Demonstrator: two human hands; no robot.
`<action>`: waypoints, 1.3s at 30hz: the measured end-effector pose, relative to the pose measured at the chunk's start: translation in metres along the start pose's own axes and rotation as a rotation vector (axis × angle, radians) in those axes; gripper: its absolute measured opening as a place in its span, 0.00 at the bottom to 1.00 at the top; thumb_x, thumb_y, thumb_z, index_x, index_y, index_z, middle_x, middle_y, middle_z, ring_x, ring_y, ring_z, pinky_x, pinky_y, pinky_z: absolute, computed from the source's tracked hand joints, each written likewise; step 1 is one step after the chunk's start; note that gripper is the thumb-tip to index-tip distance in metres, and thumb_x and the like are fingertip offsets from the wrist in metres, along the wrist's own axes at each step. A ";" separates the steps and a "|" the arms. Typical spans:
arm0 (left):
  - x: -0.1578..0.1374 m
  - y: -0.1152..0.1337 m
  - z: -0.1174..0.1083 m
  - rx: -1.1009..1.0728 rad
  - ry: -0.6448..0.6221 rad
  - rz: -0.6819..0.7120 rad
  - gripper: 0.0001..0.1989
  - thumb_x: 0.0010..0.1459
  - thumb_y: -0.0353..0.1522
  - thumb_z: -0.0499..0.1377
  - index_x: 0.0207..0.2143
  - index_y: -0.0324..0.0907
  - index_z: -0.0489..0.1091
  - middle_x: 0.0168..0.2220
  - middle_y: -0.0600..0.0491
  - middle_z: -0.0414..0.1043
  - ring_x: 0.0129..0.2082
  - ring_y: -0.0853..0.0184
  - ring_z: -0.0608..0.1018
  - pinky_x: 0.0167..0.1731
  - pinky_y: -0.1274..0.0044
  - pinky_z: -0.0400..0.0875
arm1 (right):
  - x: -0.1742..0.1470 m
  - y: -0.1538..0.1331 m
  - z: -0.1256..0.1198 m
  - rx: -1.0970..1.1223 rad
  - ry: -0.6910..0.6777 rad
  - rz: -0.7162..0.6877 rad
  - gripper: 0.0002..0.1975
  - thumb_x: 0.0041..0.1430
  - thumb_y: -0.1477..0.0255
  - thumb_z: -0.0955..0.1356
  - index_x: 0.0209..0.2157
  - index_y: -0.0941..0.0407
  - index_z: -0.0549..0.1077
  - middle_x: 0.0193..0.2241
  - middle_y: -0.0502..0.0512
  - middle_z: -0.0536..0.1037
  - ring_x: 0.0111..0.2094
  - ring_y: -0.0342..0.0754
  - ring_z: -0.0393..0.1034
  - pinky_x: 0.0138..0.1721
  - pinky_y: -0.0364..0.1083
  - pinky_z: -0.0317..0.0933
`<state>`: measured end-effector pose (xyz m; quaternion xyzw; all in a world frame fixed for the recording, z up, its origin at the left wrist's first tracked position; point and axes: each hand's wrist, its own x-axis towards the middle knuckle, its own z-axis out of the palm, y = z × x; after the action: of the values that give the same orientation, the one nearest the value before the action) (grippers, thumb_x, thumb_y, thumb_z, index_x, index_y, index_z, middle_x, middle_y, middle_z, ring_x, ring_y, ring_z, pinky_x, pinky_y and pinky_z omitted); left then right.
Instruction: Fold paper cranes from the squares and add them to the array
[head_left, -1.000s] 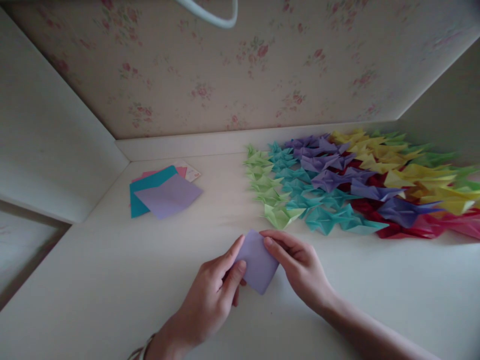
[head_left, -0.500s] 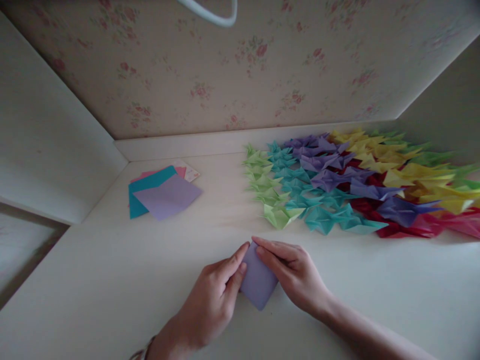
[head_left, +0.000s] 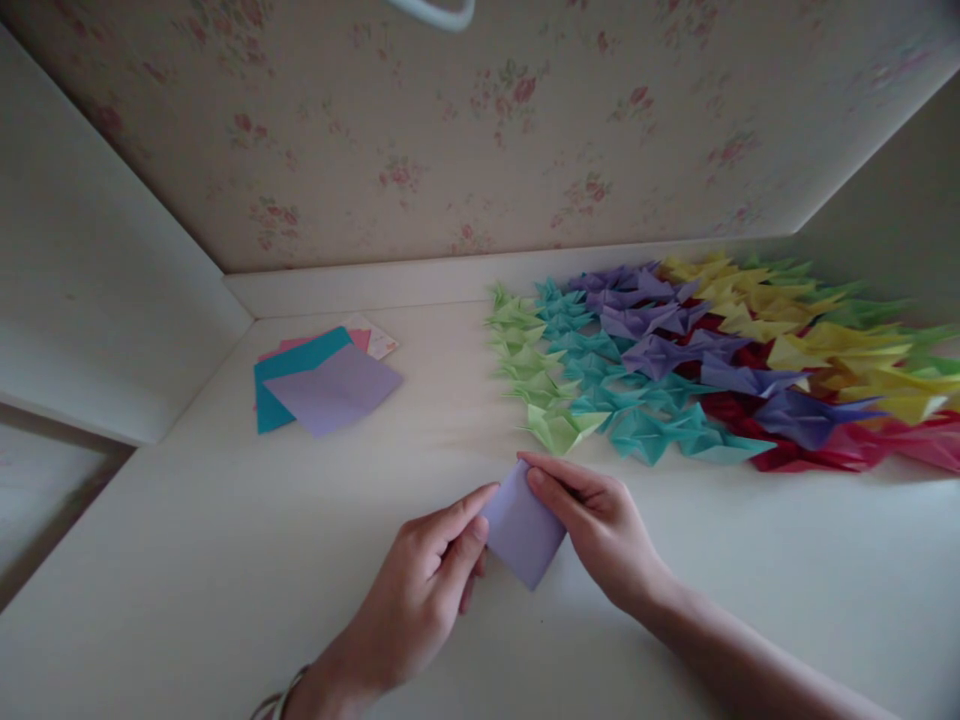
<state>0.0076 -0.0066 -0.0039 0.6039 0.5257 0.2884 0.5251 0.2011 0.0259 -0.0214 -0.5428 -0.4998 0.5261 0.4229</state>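
Note:
A small purple square of folded origami paper (head_left: 525, 530) is held between my two hands, one corner towards me, a little above or on the white tabletop. My left hand (head_left: 427, 580) pinches its left corner between thumb and index finger. At its upper right edge, my right hand (head_left: 600, 525) grips the paper, thumb on top and index finger reaching along the far corner. The paper's underside and some of my fingertips are hidden.
Flat origami sheets, a purple one (head_left: 337, 390) over a teal one (head_left: 300, 365) and pink, lie at the back left. Rows of folded paper cranes in green, teal (head_left: 649, 435), purple, red and yellow (head_left: 840, 350) fill the back right. A flowered wall (head_left: 420, 120) rises behind.
The purple folded paper has shifted slightly right and away from me, turning a little. My right hand has moved up with it; my left fingers now pinch the left corner.

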 end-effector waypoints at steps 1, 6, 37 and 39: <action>0.000 0.000 0.000 -0.035 -0.003 -0.013 0.25 0.69 0.42 0.50 0.62 0.40 0.65 0.25 0.56 0.69 0.20 0.72 0.70 0.21 0.81 0.67 | 0.000 0.000 0.000 0.013 0.002 0.006 0.16 0.59 0.60 0.70 0.44 0.54 0.82 0.40 0.55 0.85 0.40 0.54 0.78 0.38 0.48 0.70; 0.002 -0.003 -0.001 0.010 0.033 -0.012 0.23 0.68 0.41 0.50 0.60 0.41 0.68 0.26 0.55 0.71 0.21 0.71 0.71 0.21 0.82 0.67 | 0.002 0.003 0.001 0.028 -0.015 0.011 0.17 0.61 0.60 0.69 0.46 0.54 0.81 0.40 0.55 0.84 0.39 0.53 0.77 0.38 0.47 0.69; 0.002 -0.005 0.002 0.155 0.278 0.066 0.25 0.69 0.40 0.49 0.61 0.37 0.66 0.25 0.51 0.77 0.23 0.67 0.74 0.21 0.81 0.68 | 0.001 -0.002 0.012 0.448 -0.224 0.212 0.20 0.54 0.57 0.74 0.40 0.58 0.77 0.29 0.52 0.78 0.30 0.46 0.72 0.33 0.44 0.68; 0.002 -0.005 0.002 0.145 0.320 0.069 0.24 0.69 0.40 0.49 0.60 0.36 0.67 0.25 0.51 0.77 0.22 0.67 0.75 0.20 0.81 0.68 | 0.000 -0.002 0.012 0.462 -0.310 0.262 0.21 0.56 0.54 0.72 0.39 0.59 0.77 0.29 0.53 0.79 0.30 0.47 0.74 0.35 0.46 0.69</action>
<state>0.0088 -0.0058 -0.0098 0.6042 0.6011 0.3600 0.3795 0.1890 0.0256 -0.0210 -0.4054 -0.3514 0.7524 0.3822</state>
